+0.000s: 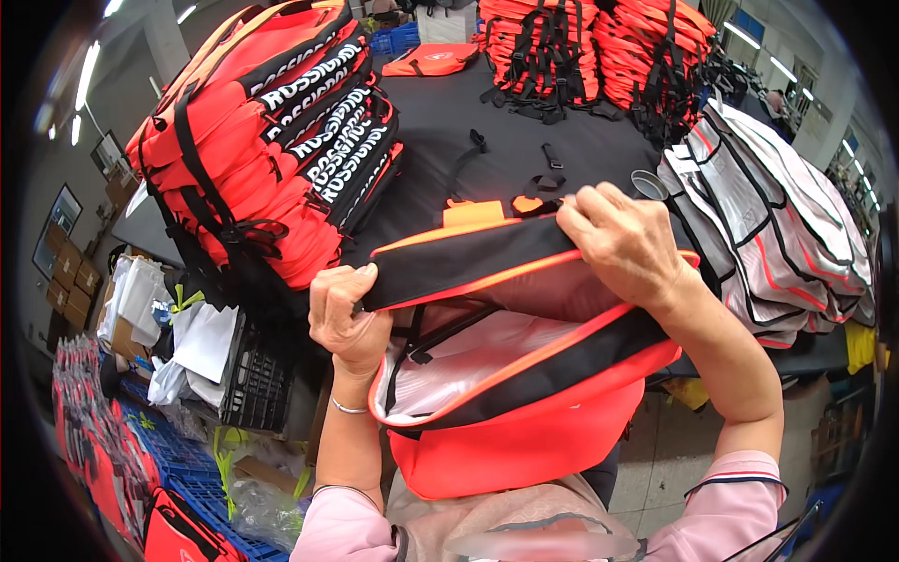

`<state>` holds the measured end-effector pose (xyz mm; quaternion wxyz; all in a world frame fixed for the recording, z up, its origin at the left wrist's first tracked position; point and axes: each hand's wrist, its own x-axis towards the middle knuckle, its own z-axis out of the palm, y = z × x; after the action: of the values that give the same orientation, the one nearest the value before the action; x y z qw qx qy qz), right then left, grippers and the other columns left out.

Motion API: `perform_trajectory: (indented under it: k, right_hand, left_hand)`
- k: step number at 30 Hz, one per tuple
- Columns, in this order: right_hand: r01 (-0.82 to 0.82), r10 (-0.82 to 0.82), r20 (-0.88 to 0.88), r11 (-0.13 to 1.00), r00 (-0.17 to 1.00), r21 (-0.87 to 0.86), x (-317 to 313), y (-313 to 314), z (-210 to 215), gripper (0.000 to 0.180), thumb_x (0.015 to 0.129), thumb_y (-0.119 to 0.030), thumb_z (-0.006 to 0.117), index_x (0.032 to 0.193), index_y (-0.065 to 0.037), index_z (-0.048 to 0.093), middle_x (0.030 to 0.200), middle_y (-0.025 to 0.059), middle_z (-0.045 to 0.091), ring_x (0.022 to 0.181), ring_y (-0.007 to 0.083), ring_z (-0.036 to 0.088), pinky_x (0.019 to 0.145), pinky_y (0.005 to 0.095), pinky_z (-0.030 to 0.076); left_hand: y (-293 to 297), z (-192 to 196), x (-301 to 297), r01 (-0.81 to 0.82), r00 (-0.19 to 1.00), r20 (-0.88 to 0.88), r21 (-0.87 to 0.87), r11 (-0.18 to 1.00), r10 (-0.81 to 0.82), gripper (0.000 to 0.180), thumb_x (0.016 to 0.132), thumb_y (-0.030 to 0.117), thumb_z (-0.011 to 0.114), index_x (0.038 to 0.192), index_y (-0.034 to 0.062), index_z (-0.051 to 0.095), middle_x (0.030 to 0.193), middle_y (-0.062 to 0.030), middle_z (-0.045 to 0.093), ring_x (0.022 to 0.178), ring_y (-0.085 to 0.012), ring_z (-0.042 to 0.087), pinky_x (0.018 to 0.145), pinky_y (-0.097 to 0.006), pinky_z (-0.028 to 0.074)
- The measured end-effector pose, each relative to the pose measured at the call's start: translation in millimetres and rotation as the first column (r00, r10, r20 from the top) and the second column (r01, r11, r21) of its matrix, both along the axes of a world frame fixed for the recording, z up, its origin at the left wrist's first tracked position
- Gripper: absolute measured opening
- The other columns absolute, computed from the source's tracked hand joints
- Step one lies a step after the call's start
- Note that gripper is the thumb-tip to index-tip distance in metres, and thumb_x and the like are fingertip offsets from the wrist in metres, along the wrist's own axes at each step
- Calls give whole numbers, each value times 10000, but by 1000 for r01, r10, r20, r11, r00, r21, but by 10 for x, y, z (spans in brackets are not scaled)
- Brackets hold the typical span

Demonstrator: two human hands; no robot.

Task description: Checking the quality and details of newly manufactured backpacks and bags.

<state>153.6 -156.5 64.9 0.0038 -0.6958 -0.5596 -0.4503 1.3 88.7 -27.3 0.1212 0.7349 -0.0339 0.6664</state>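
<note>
A red and black fabric bag [524, 445] is held up in front of my body, its mouth spread wide toward me. Pale lining and a black strap show inside, and orange-red trim runs along the opening. My left hand [348, 314] is closed on the left end of the bag's far black edge, thumb on top. Farther right along that same edge, my right hand [623, 239] grips the fabric with curled fingers. Just beyond the bag, an orange tab [473, 214] and a black strap with a buckle [551, 159] lie toward the table.
A tall stack of red bags [225, 159] leans at the left of the black table [440, 122]. More strapped red stacks [538, 56] stand at the back. White and grey panels [768, 234] are piled at the right. A black crate [257, 375] sits lower left, beside blue crates [183, 445].
</note>
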Motion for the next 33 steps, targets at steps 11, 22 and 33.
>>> perform_trajectory:
  k: [11,22,33]
  right_hand:
    - [143,-347,-682,930,643,-339,972,114,124,314,766,-200,676,1045,-57,678,957,126,690,980,260,640,833,368,511]
    - [612,320,-891,648,321,453,961,-1037,-1688,220,898,-204,636,904,15,659,651,14,575,600,79,526,561,254,412]
    - [825,219,-962,565,-161,-10,-673,-1654,-2203,568,806,-339,763,1157,31,512,1000,107,589,849,137,578,766,278,493]
  left_hand:
    - [463,-109,627,-84,956,-294,-235,968,11,248,647,-102,684,862,21,662,767,-121,615,710,-244,628,647,-311,504]
    - [1007,-1158,300,-99,566,-228,-973,209,-793,610,1015,428,411,1505,84,295,1538,-168,311,1402,-305,335,1131,-442,275]
    - [-111,-1422,-1248,-220,600,-38,-968,-120,-799,845,772,6,654,1504,4,231,1386,-163,458,1232,-262,489,1020,-350,414]
